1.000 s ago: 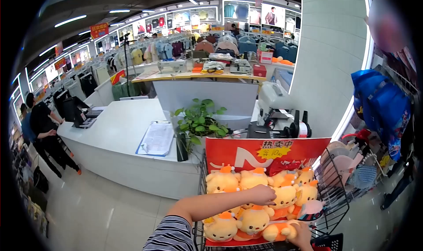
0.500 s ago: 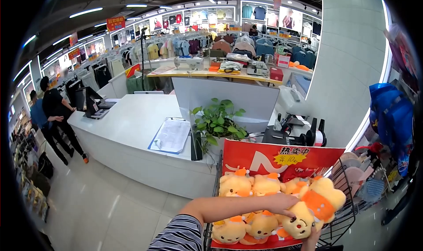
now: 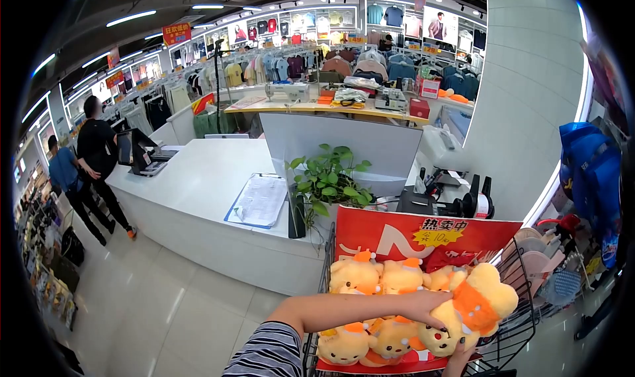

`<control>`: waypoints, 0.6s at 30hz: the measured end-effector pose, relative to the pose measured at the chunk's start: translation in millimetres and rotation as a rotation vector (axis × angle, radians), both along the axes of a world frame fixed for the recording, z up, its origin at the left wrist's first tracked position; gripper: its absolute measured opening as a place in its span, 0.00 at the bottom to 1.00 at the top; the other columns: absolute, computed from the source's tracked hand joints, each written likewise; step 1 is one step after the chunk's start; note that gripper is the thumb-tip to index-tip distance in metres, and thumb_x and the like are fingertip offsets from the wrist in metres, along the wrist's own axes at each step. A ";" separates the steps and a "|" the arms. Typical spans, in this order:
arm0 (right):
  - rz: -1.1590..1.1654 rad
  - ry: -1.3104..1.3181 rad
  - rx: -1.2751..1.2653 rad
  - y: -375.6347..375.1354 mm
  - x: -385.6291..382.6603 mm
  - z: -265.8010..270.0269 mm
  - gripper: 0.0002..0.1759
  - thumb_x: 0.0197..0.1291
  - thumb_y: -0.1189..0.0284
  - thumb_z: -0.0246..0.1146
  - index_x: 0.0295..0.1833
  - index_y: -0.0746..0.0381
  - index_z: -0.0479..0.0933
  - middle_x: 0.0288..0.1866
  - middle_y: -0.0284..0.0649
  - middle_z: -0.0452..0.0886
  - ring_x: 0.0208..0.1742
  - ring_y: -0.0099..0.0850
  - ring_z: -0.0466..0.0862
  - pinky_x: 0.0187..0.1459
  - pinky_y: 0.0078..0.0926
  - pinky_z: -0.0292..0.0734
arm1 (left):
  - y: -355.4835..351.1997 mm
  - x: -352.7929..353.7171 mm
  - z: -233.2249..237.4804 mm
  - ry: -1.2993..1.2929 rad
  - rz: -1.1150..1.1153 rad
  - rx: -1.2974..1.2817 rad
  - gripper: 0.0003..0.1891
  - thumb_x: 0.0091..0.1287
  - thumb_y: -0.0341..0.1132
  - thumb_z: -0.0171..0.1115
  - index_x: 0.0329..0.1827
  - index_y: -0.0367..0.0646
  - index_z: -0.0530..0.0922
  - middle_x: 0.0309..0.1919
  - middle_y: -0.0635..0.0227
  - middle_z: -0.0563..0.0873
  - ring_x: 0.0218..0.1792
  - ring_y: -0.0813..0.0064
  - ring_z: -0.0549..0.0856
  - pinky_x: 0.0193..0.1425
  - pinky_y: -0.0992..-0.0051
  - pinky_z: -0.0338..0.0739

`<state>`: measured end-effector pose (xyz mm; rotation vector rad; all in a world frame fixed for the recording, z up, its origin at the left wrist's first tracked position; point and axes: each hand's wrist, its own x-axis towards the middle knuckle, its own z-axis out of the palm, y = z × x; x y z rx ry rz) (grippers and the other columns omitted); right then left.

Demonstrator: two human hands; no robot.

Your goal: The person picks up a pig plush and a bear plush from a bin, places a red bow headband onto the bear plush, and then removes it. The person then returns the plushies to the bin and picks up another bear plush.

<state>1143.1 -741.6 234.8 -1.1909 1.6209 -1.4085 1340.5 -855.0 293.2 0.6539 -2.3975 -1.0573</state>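
Observation:
Several yellow plush toys (image 3: 355,275) with orange hats and clothes sit in rows in a black wire basket (image 3: 531,302) lined with red. One plush toy (image 3: 477,297) in an orange vest lies tilted at the basket's right side, its face turned toward the bottom. My left hand (image 3: 428,307), at the end of a striped sleeve, reaches across the rows and grips this toy near its neck. From below, my right hand (image 3: 461,358) holds the same toy by the head. Most of my right hand is hidden behind the toy or cut off by the frame.
Behind the basket stands a red price sign (image 3: 370,235). A white counter (image 3: 192,178) bears a clipboard (image 3: 256,202), a potted plant (image 3: 329,178) and a register (image 3: 135,153). Two people (image 3: 99,145) stand at the left. Blue bags (image 3: 591,178) hang at the right.
The held toy has shifted slightly, its head a little further left, with both hands still on it. At the left, the person in black has turned and stands more upright.

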 end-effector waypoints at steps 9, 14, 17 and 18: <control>0.348 -0.154 -0.051 5.5 -26.5 -7.7 0.46 0.40 0.75 0.70 0.63 0.67 0.50 0.54 0.46 0.65 0.55 0.32 0.67 0.53 0.28 0.66 | 2.1 -0.2 -3.6 -0.094 0.031 0.100 0.35 0.51 0.46 0.62 0.59 0.37 0.61 0.49 0.55 0.74 0.50 0.58 0.74 0.52 0.66 0.68; 0.442 -0.216 -0.108 -5.7 -54.2 14.0 0.46 0.36 0.67 0.71 0.61 0.63 0.54 0.55 0.43 0.66 0.55 0.33 0.69 0.52 0.30 0.68 | 21.7 -26.8 17.7 -0.205 0.143 0.047 0.35 0.51 0.48 0.62 0.58 0.37 0.62 0.48 0.55 0.75 0.49 0.58 0.74 0.52 0.66 0.68; 0.504 -0.434 -0.194 -17.8 -74.9 39.8 0.47 0.35 0.60 0.72 0.60 0.63 0.56 0.53 0.39 0.70 0.58 0.30 0.69 0.54 0.29 0.69 | 38.0 -46.2 54.8 -0.224 0.205 0.068 0.36 0.51 0.47 0.63 0.59 0.37 0.61 0.51 0.55 0.73 0.52 0.59 0.74 0.54 0.67 0.67; 0.532 -0.533 -0.149 -23.0 -83.7 39.6 0.47 0.36 0.65 0.71 0.61 0.64 0.54 0.55 0.40 0.68 0.58 0.31 0.69 0.56 0.29 0.67 | 45.6 -53.9 64.3 -0.230 0.198 0.074 0.36 0.51 0.47 0.63 0.59 0.37 0.61 0.51 0.55 0.73 0.52 0.59 0.74 0.54 0.67 0.67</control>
